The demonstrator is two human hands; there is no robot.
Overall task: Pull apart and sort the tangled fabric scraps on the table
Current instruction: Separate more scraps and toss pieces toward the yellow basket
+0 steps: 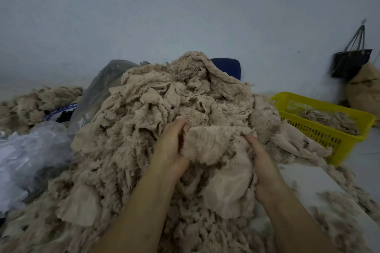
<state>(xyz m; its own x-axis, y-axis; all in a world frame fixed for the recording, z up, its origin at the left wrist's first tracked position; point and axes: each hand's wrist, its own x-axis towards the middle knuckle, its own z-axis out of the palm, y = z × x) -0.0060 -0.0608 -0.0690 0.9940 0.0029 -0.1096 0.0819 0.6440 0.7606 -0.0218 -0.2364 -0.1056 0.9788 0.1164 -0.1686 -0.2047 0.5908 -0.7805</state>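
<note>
Both hands are on one fuzzy beige scrap [211, 146], on the front slope of the big pile [156, 104] mid-table. My left hand [172, 150] grips the scrap's left edge, thumb over the top, fingers hidden behind it. My right hand [265, 168] pinches the right edge, most of its fingers buried in cloth. The table [308, 181] shows bare only near its right edge. A yellow basket [320, 131] to the right holds more scraps, its near end hidden by the pile. A blue-rimmed plate [59, 110] at the left is mostly covered, its contents unclear. A plastic bag [30, 150] is cut off at the left.
</note>
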